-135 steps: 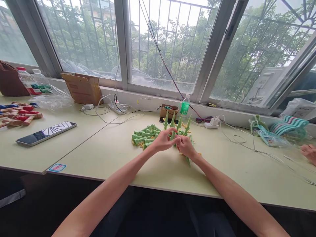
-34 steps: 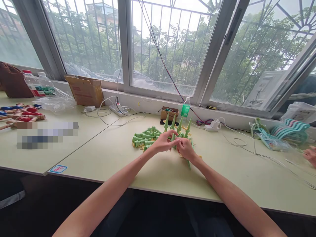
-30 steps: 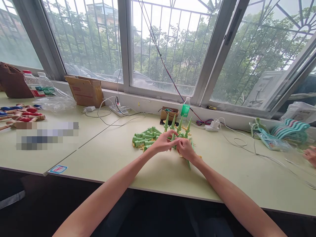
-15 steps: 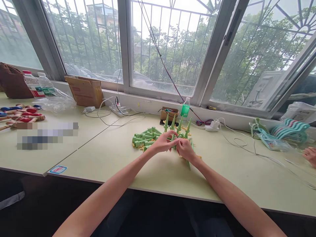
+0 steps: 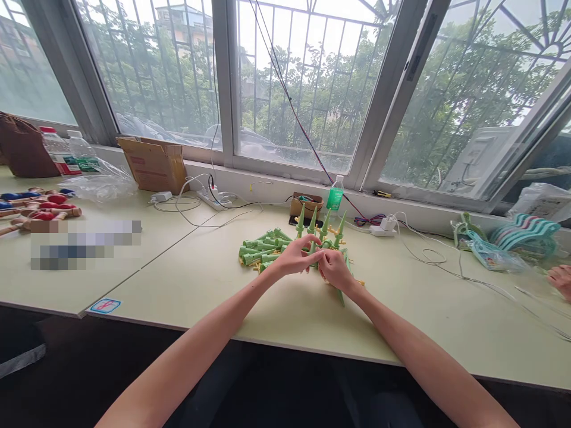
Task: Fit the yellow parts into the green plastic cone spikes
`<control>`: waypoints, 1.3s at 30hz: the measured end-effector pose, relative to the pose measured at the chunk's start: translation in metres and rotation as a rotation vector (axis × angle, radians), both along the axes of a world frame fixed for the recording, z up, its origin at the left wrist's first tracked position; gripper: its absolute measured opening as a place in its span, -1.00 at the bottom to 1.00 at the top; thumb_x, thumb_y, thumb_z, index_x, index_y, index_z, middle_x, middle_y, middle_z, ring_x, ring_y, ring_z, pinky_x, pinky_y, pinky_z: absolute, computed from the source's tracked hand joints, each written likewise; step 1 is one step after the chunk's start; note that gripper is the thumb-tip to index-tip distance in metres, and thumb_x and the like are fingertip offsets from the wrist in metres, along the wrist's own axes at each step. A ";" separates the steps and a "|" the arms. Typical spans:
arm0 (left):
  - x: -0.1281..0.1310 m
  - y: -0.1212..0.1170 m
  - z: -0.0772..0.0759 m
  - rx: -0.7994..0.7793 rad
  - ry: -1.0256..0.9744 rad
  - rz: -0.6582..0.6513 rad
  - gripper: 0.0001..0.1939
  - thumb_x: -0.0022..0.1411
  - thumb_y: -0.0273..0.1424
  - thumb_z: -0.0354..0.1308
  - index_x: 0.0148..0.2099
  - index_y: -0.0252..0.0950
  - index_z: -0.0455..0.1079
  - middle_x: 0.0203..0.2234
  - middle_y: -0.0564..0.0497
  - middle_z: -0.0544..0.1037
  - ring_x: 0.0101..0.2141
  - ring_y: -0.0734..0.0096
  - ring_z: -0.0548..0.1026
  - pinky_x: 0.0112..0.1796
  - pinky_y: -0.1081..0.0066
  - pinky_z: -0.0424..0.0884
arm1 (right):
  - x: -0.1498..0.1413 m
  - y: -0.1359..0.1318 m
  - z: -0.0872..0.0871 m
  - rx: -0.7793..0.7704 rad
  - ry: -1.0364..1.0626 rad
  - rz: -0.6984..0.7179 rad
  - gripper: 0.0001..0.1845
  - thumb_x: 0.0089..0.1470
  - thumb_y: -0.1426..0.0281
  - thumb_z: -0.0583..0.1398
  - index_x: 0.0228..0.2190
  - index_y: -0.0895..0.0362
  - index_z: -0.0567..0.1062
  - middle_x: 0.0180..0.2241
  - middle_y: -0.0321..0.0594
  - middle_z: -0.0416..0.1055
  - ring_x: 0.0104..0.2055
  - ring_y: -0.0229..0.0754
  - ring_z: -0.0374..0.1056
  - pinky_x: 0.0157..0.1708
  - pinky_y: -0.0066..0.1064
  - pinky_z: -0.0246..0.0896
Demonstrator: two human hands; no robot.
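My left hand (image 5: 292, 259) is closed, with finger and thumb curved round a green plastic watering spike (image 5: 313, 252). Pressed up against its fingertips is my right hand (image 5: 335, 270), its fingers curled in tight; what they grip is hidden. Behind the hands stand several upright green spikes (image 5: 325, 226) with yellow valve pieces. More green spikes lie under and beside the right hand, one pointed end (image 5: 341, 298) sticking out below it. Left of the hands is a heap of green tube-shaped spike parts (image 5: 259, 249) with bits of yellow among them.
A green-labelled bottle (image 5: 335, 195) and a small cardboard box (image 5: 306, 205) stand behind the spikes. White cables and a power strip (image 5: 216, 199) run along the back. Teal hangers (image 5: 523, 236) lie at right, near another person's hand (image 5: 560, 280). Red and blue wooden pieces (image 5: 44, 208) lie far left.
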State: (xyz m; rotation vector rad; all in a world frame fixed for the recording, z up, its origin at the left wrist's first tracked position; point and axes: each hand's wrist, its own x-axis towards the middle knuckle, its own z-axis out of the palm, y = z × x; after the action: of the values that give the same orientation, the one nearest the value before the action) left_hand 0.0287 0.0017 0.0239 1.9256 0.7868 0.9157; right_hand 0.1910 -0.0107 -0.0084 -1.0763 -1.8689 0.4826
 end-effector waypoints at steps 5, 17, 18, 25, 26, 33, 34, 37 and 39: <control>0.000 -0.001 0.000 -0.003 -0.006 -0.002 -0.55 0.14 -0.02 0.15 -0.07 -0.23 0.32 -0.38 0.08 0.27 -0.59 0.60 0.40 -0.67 0.60 0.30 | 0.000 0.000 0.000 -0.008 0.004 0.006 -0.45 0.26 0.22 -0.04 -0.73 0.11 0.22 -0.81 -0.36 0.19 -0.74 -0.34 0.10 -0.62 -0.48 0.08; 0.000 0.000 -0.001 0.015 0.006 0.006 -0.54 0.14 -0.02 0.15 -0.06 -0.23 0.33 -0.34 0.05 0.29 -0.61 0.63 0.39 -0.68 0.58 0.30 | 0.000 -0.001 0.002 -0.016 -0.005 0.007 -0.46 0.25 0.22 -0.04 -0.73 0.10 0.19 -0.81 -0.36 0.18 -0.74 -0.35 0.08 -0.64 -0.49 0.03; 0.000 0.000 -0.001 0.018 0.008 0.006 -0.55 0.14 -0.02 0.15 -0.06 -0.23 0.32 -0.34 0.05 0.29 -0.61 0.63 0.39 -0.67 0.58 0.31 | 0.000 -0.001 0.002 -0.017 -0.005 0.007 -0.46 0.25 0.22 -0.04 -0.73 0.10 0.19 -0.81 -0.36 0.18 -0.74 -0.34 0.08 -0.64 -0.48 0.03; 0.000 0.001 -0.002 0.027 0.033 0.015 -0.55 0.16 -0.02 0.13 -0.05 -0.22 0.31 -0.34 0.06 0.25 -0.60 0.61 0.40 -0.66 0.57 0.32 | 0.000 -0.001 0.001 0.009 -0.028 0.007 -0.44 0.27 0.22 -0.05 -0.74 0.10 0.20 -0.81 -0.35 0.20 -0.73 -0.34 0.09 -0.62 -0.48 0.04; 0.000 0.001 -0.002 0.029 0.036 0.016 -0.55 0.16 -0.02 0.12 -0.05 -0.22 0.31 -0.34 0.06 0.25 -0.60 0.61 0.40 -0.67 0.57 0.32 | 0.000 -0.001 0.001 0.013 -0.030 0.007 -0.44 0.27 0.22 -0.05 -0.74 0.10 0.20 -0.81 -0.35 0.20 -0.73 -0.34 0.09 -0.62 -0.48 0.04; 0.000 0.000 -0.001 0.040 0.044 0.014 -0.54 0.15 0.00 0.12 -0.06 -0.22 0.30 -0.35 0.07 0.25 -0.59 0.61 0.40 -0.69 0.58 0.29 | 0.000 0.000 0.000 0.019 -0.021 0.022 -0.45 0.27 0.26 -0.05 -0.74 0.11 0.21 -0.82 -0.36 0.19 -0.73 -0.35 0.09 -0.62 -0.49 0.03; 0.000 0.000 -0.001 0.042 0.048 0.014 -0.55 0.16 0.00 0.12 -0.06 -0.22 0.30 -0.35 0.07 0.25 -0.59 0.60 0.40 -0.69 0.58 0.28 | 0.000 0.000 0.000 0.020 -0.021 0.022 -0.45 0.27 0.27 -0.05 -0.74 0.11 0.21 -0.82 -0.36 0.19 -0.73 -0.35 0.10 -0.62 -0.49 0.02; 0.000 0.000 -0.001 0.045 0.052 0.015 -0.55 0.16 0.00 0.11 -0.06 -0.21 0.30 -0.37 0.08 0.24 -0.59 0.59 0.41 -0.69 0.59 0.27 | 0.000 0.000 0.000 0.014 -0.014 0.029 -0.45 0.27 0.27 -0.05 -0.74 0.11 0.20 -0.82 -0.36 0.19 -0.74 -0.35 0.10 -0.64 -0.49 0.02; 0.000 0.000 -0.001 0.048 0.050 0.015 -0.55 0.16 0.00 0.11 -0.06 -0.22 0.30 -0.38 0.08 0.25 -0.59 0.59 0.40 -0.69 0.59 0.27 | 0.000 -0.001 0.000 0.009 -0.008 0.030 -0.45 0.27 0.27 -0.05 -0.74 0.11 0.21 -0.82 -0.36 0.20 -0.75 -0.36 0.10 -0.64 -0.49 0.02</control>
State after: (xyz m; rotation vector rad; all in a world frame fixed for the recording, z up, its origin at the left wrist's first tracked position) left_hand 0.0290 0.0021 0.0225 1.9935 0.8160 0.9063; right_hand 0.1913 -0.0113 -0.0082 -1.0470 -1.8953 0.4877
